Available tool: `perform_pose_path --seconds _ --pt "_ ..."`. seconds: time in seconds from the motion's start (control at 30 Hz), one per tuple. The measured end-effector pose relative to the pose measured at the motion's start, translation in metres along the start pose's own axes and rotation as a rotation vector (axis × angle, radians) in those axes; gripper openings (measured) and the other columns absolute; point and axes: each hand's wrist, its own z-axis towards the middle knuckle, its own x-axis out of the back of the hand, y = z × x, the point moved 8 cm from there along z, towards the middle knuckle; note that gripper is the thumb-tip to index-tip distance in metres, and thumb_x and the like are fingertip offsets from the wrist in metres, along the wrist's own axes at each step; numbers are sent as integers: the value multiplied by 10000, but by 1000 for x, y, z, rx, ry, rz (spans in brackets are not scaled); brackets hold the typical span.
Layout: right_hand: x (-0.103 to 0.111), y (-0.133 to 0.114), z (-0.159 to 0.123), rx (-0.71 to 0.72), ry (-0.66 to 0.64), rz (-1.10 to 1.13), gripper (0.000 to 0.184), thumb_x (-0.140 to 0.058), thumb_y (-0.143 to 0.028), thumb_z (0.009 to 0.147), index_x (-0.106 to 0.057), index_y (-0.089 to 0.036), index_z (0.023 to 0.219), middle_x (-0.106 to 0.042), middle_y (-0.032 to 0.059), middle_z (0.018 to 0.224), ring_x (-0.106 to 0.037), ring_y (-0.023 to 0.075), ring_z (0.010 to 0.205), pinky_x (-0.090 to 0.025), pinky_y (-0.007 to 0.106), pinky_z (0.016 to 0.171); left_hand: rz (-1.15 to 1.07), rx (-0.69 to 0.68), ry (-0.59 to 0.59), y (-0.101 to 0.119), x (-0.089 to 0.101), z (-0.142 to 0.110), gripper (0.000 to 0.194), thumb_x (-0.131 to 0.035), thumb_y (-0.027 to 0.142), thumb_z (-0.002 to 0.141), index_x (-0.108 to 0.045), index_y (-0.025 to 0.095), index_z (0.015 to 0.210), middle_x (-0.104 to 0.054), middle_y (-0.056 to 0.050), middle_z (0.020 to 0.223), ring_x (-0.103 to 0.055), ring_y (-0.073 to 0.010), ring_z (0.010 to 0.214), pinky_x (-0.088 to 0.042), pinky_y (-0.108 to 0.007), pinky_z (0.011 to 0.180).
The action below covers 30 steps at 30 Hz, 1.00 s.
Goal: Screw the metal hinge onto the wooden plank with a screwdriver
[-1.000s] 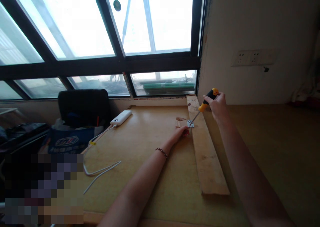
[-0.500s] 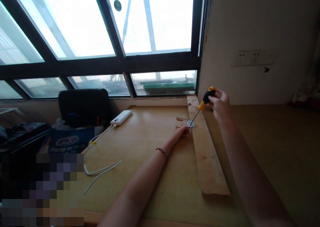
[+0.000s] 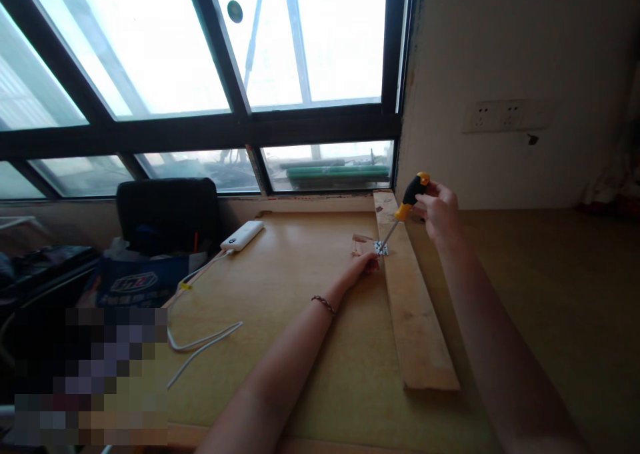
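Note:
My right hand (image 3: 443, 211) is closed round the black and yellow handle of a screwdriver (image 3: 414, 193). The screwdriver leans, its shaft running down left to a small metal plate, which looks like a hinge (image 3: 381, 247), on a long wooden plank (image 3: 417, 314). Beside that plate, at the plank's left edge, my left hand (image 3: 364, 265) has its fingers drawn together; what they pinch is hidden. A small piece of wood (image 3: 361, 242) lies just beyond the left hand, against the hinge. Any screw under the tip is too small to make out.
A white power bank (image 3: 243, 236) with a white cable (image 3: 205, 339) lies on the left of the wooden table (image 3: 280, 274). Behind it stand a black chair (image 3: 167, 211) and a blue bag (image 3: 135, 281). The window and a wall with sockets (image 3: 510, 116) bound the far side.
My right hand and the screwdriver's handle have shifted slightly left, while the tip stays at the hinge. My left hand and the plank look unmoved.

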Motion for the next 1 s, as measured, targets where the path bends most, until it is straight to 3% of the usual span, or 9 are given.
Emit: perform_pose_path --seconds 0.27,0.4,0.6,0.83,1.0 --pt "9 6 7 46 68 -87 486 -756 -309 438 -510 -191 841 -550 -17 778 -571 170 767 -503 315 625 30 7 3 0 1 0 312 -527 400 674 -581 119 552 -567 -40 553 -432 -67 457 -311 -213 457" --pt "11 5 4 41 108 -12 504 -720 -266 485 -471 -210 920 -585 -3 814 -597 179 763 -506 323 616 38 9 16 1 1 -2 313 -523 411 672 -575 126 555 -564 -40 550 -429 -69 455 -307 -213 454" --pt "-5 2 3 45 -47 48 379 -587 -234 607 -416 -215 944 -570 42 963 -599 191 857 -516 362 677 20 -8 16 5 -1 -4 298 -526 394 669 -568 125 548 -563 -44 534 -430 -73 453 -305 -214 447" --pt "14 18 8 30 194 -25 634 -782 -263 399 -359 -232 871 -528 -17 888 -603 174 837 -518 348 724 34 -3 1 2 0 -1 311 -517 393 680 -585 120 547 -566 -43 550 -432 -69 455 -298 -210 443" --pt "6 7 7 89 100 101 515 -720 -216 493 -382 -221 881 -593 9 887 -637 181 824 -520 352 734 47 9 -13 2 -2 -2 329 -495 402 693 -574 127 530 -561 -44 551 -426 -67 451 -300 -213 451"
